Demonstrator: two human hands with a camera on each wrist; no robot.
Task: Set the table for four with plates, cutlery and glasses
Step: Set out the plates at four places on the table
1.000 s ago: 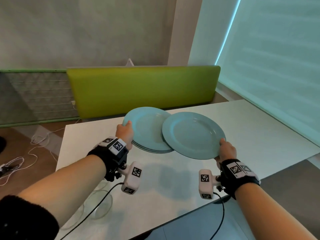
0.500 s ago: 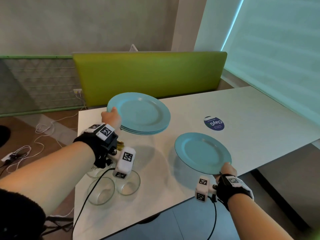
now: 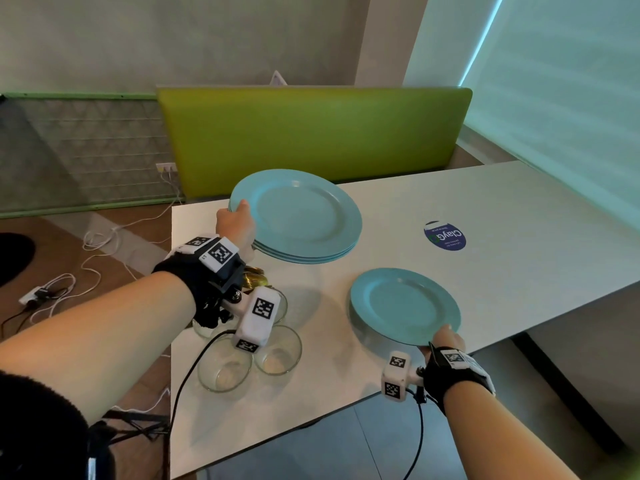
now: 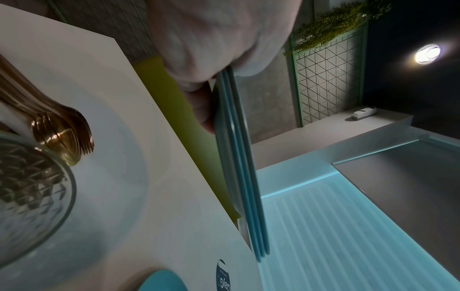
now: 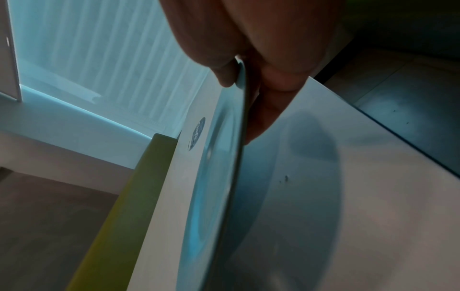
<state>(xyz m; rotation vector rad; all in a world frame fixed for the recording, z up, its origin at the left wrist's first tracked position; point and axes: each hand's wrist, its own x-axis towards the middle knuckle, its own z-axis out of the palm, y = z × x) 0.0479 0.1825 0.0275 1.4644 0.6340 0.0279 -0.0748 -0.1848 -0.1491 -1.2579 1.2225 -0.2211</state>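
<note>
My left hand grips the near-left rim of a stack of three light-blue plates, held in the air above the white table; the stack's edges show side-on in the left wrist view. My right hand pinches the near rim of a single blue plate, which hangs just over the table by its front edge, thumb on top. Clear glasses and gold cutlery lie under my left wrist; the gold forks are seen beside a cut glass.
A round blue sticker marks the table's middle right. A green bench back stands behind the table, a bright blind to the right. Cables lie on the floor at left.
My right hand has carried the single plate away from the stack and down toward the table's near edge. The stack stays up in my left hand; my view has tilted down, showing the glasses.
</note>
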